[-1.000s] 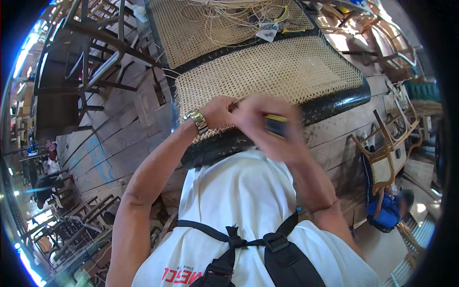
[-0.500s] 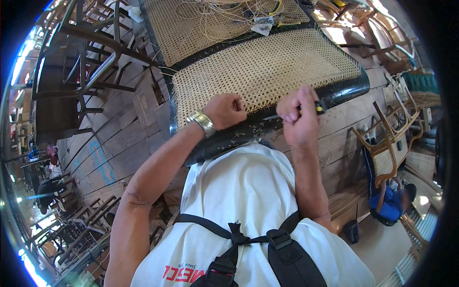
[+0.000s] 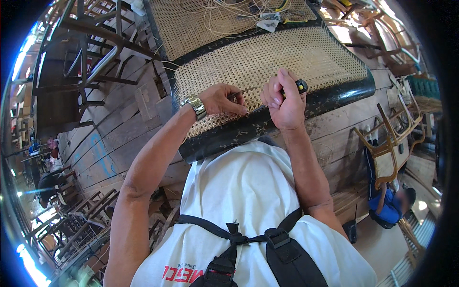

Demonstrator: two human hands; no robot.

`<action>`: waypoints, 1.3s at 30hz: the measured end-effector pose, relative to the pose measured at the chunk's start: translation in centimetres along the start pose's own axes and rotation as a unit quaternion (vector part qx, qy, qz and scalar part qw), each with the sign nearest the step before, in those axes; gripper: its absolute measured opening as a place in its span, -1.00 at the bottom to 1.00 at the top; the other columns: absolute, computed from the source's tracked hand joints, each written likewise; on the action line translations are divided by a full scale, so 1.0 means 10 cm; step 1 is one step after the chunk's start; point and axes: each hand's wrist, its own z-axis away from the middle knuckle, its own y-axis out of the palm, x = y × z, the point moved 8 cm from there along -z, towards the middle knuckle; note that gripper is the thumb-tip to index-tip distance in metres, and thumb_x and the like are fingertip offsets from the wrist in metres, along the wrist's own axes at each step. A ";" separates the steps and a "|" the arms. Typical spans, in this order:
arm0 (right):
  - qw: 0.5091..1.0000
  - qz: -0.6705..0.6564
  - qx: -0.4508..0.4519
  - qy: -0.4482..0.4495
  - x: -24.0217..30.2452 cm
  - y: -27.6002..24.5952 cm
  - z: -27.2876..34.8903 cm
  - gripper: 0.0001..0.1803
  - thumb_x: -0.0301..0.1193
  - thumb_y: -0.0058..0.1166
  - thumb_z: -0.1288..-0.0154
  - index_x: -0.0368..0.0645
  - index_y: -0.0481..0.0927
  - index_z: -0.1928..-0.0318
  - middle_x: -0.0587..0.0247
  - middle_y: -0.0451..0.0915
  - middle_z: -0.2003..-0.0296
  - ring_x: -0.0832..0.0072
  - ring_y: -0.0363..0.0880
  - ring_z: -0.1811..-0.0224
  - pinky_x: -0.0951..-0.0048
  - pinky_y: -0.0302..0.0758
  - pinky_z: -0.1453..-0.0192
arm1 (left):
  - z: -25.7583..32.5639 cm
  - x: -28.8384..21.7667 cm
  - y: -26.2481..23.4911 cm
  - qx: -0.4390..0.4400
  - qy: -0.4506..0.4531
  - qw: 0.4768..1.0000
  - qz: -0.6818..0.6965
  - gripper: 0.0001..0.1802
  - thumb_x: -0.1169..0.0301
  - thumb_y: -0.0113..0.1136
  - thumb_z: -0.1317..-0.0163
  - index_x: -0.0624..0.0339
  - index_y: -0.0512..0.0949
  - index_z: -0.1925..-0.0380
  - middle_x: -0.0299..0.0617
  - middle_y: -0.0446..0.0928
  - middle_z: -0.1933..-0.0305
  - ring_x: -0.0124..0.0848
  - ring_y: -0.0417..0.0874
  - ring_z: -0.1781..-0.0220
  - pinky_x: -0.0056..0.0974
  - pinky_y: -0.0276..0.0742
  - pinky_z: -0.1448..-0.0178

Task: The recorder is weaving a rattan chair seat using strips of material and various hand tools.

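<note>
A woven cane panel (image 3: 282,57) in a glossy black frame (image 3: 215,143) lies in front of me. At its near edge, my left hand (image 3: 222,99) rests with fingers curled and thumb against the weave by the black rail. What those fingers pinch, if anything, is too small to make out. My right hand (image 3: 287,103) is closed around a screwdriver-like tool (image 3: 301,86) with a black and yellow handle, raised above the cane. Its thin shaft points left toward my left fingers; the tip is hard to see.
Loose cane strands (image 3: 220,16) and a yellow-handled tool (image 3: 295,21) lie on the farther cane section. Dark wooden chair frames (image 3: 103,52) stand at left. At right are a wooden chair (image 3: 389,150) and a person in blue (image 3: 386,205). Scraps dot the black rail.
My right hand has lifted away from the black rail, up and left over the cane, with the tool. My left hand has turned and its fingers have extended somewhat along the edge.
</note>
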 end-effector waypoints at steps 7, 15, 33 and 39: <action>0.998 0.005 -0.045 0.046 -0.12 -0.10 -0.08 -0.59 -0.28 -0.05 -0.54 -0.05 0.32 0.55 0.48 0.20 0.75 0.64 0.13 0.73 0.49 0.12 0.61 | 0.03 -0.08 -0.04 -0.046 0.009 0.992 -0.117 -0.73 0.21 0.55 -0.13 0.12 0.69 0.34 -0.42 0.64 0.42 -0.63 0.51 0.43 -0.40 0.44 0.31; 0.992 0.006 -0.074 0.100 -0.18 -0.17 -0.20 -0.57 -0.21 -0.01 -0.53 0.00 0.31 0.55 0.52 0.16 0.74 0.65 0.08 0.72 0.50 0.07 0.58 | -0.02 -0.05 -0.04 -0.036 -0.035 0.992 -0.118 -0.69 0.16 0.56 -0.06 0.10 0.68 0.38 -0.38 0.65 0.47 -0.60 0.59 0.45 -0.41 0.50 0.32; 0.981 0.149 -0.123 0.028 -0.23 -0.07 -0.21 -0.58 -0.29 -0.01 -0.55 0.00 0.30 0.55 0.56 0.19 0.72 0.70 0.16 0.71 0.53 0.08 0.62 | -0.06 -0.14 -0.05 -0.026 -0.014 0.987 -0.160 -0.67 0.14 0.56 -0.01 0.12 0.66 0.43 -0.38 0.65 0.46 -0.58 0.59 0.45 -0.37 0.50 0.32; 0.860 0.419 0.110 -0.270 -0.30 0.63 0.25 -0.65 -0.55 0.24 -0.34 -0.14 0.37 0.54 0.38 0.34 0.66 0.65 0.29 0.59 0.46 0.27 0.55 | -0.17 -0.01 -0.12 0.037 0.052 0.990 -0.123 -0.69 0.22 0.49 -0.05 0.14 0.69 0.27 -0.36 0.67 0.34 -0.59 0.58 0.30 -0.36 0.52 0.20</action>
